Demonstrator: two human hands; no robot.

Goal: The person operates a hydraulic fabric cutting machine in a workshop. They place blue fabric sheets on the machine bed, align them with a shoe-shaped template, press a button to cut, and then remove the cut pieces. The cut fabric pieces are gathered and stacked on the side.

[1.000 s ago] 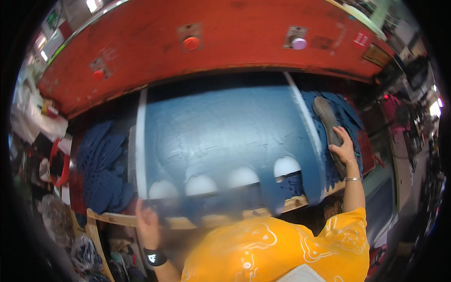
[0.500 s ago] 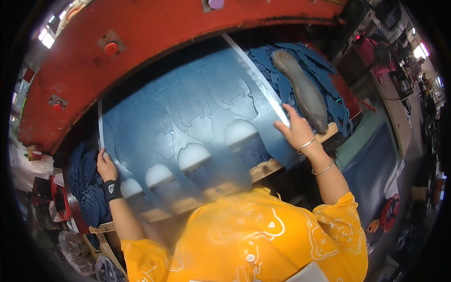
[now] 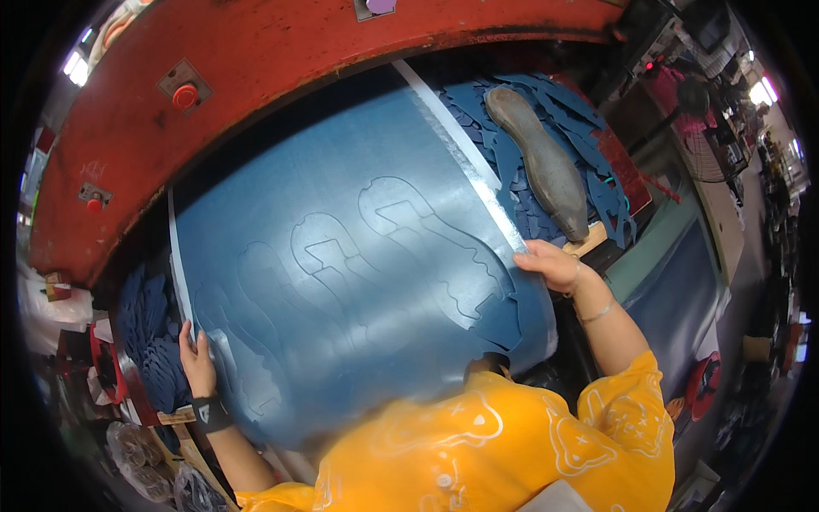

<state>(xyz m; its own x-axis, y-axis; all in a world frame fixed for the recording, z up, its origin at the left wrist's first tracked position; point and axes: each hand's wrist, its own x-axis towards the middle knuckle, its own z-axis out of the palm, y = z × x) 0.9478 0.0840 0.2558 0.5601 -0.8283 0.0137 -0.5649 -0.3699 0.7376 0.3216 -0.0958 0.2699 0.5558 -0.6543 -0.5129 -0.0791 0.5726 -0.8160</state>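
A wide blue sheet (image 3: 290, 171) with pale side edges spreads in front of me and curves down towards my body. Cut outlines of shoe-part shapes run across its middle and near part. At its right edge my right hand (image 3: 550, 266) is closed, pinching the border between thumb and fingers. My left hand (image 3: 198, 365), below a black wristband, rests against the left edge with its fingers stretched out and apart. Beyond my right hand, a grey, sole-shaped metal block (image 3: 539, 162) lies on a heap of blue offcuts (image 3: 589, 128).
A red machine beam (image 3: 281, 51) with red push buttons (image 3: 184, 96) spans the far side. More blue scraps (image 3: 158, 367) are piled at the left. Clear plastic bags (image 3: 136, 461) lie low at the left. A fan (image 3: 712, 154) stands at the right.
The sheet has slid towards me; its cut-out holes have passed from view and other cut outlines now lie mid-sheet. Both hands have come nearer, and my left fingers have spread.
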